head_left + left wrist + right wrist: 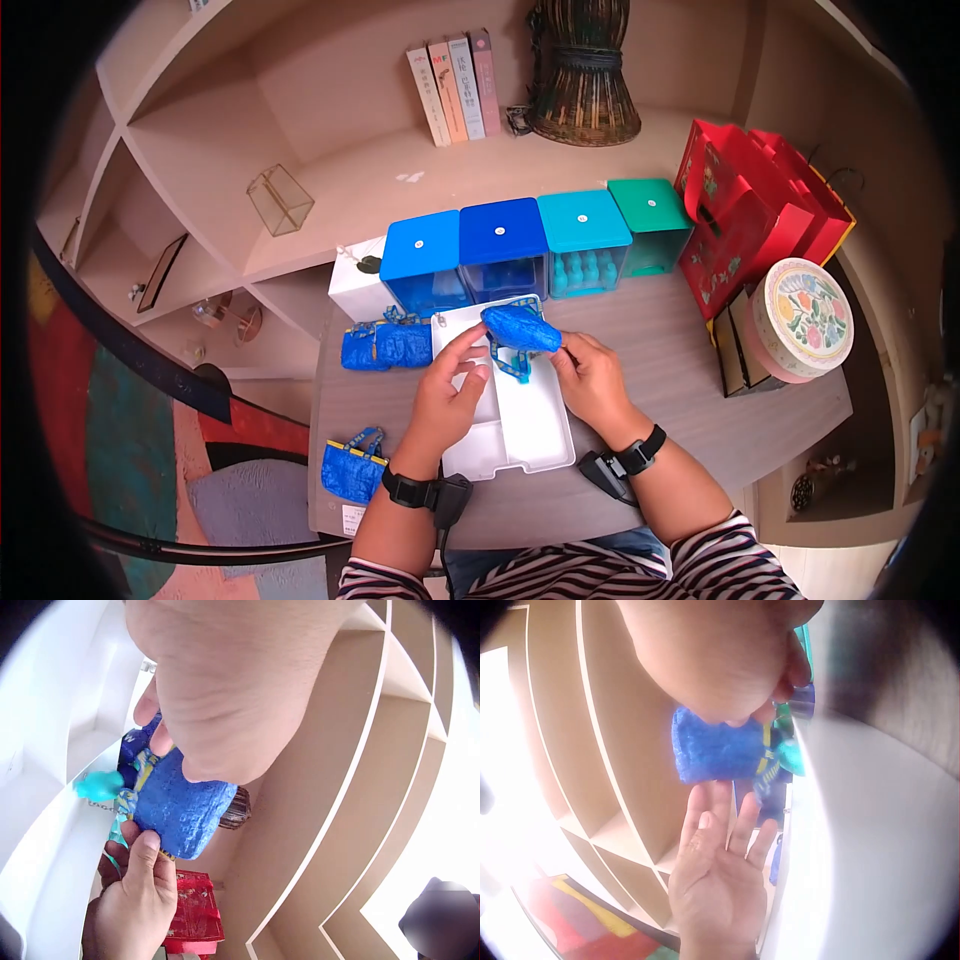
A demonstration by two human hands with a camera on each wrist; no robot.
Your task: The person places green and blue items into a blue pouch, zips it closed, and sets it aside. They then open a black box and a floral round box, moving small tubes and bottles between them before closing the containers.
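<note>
My right hand [600, 383] pinches a small blue woven bag [520, 328] by its edge, above a white divided tray [540, 462]. The bag is tipped over, its patterned straps hanging down. At its mouth is a teal object [101, 784] with a thin chain, seen in the left wrist view. My left hand [448, 405] is on the bag's other side, fingers extended and fingertips right at it. The right wrist view shows that left hand [720, 877] palm up below the bag [720, 746].
Two more blue bags [390, 345] [352, 472] lie on the table's left side. Lidded boxes [420, 245] in blues and greens line the back. Red gift bags [745, 210] and a round floral tin [805, 320] stand at right. Books [455, 90] stand on the shelf.
</note>
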